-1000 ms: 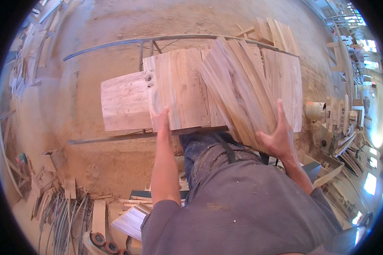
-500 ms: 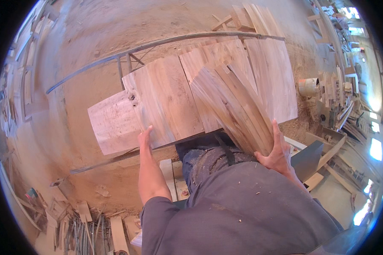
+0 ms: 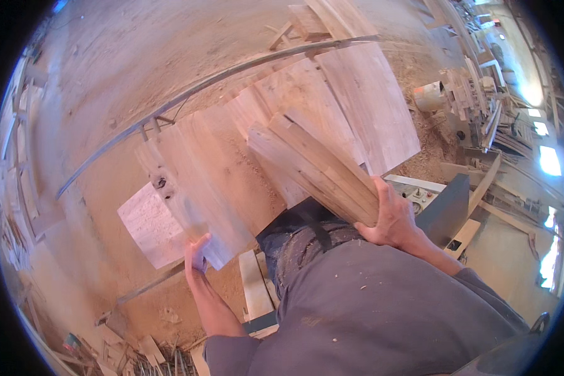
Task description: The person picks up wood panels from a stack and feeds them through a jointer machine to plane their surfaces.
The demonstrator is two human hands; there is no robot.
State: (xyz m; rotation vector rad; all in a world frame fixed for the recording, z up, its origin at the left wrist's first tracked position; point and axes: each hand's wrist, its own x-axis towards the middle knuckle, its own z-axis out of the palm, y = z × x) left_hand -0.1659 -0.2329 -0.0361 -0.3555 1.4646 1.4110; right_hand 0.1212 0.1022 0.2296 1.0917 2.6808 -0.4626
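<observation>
Swung round since the earlier frames, the board stack (image 3: 316, 166) now shows its long edges, its far end pointing to ten o'clock, while the knotted panel (image 3: 210, 156) covers more of the pale panel (image 3: 150, 222) at half past eight. Part of the shift is the view itself turning, as the metal rail (image 3: 263, 61) slants more steeply. At half past three the right hand (image 3: 388, 216) is spread around the stack's near end, thumb and fingers on opposite sides. At eight o'clock the left hand (image 3: 197, 252) curls round the panel's near edge, its underside hidden. Both pieces seem controlled at once, with the stack apparently the one being turned.
</observation>
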